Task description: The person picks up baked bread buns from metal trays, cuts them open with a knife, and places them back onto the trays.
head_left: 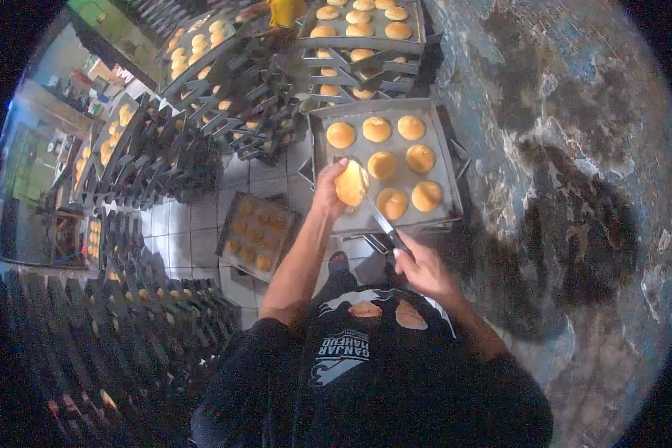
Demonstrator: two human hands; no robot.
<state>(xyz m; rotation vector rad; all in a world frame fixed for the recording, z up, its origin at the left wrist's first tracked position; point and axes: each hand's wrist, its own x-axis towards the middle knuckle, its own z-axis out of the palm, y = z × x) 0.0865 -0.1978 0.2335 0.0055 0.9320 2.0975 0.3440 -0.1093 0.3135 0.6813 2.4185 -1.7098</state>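
My left hand [328, 188] is closed around a round golden bun [350, 185], held up over the left part of a metal baking tray [446, 213]. In my right hand [423, 267] is the dark handle of a long-bladed knife [381, 218]. Its blade points up and left, and the tip reaches the lower right side of the bun; whether it is in the bun or only touching, I cannot tell. Several more buns, such as one bun [381, 165] near the middle, lie in rows on the pale tray surface.
Behind the tray stands a stack of trays [362, 63] with buns. More stacked trays [145, 145] fill the left side, and others [127, 328] stand at lower left. A lower tray [257, 235] of buns sits near the tiled floor [201, 243]. A stained wall [567, 149] is at right.
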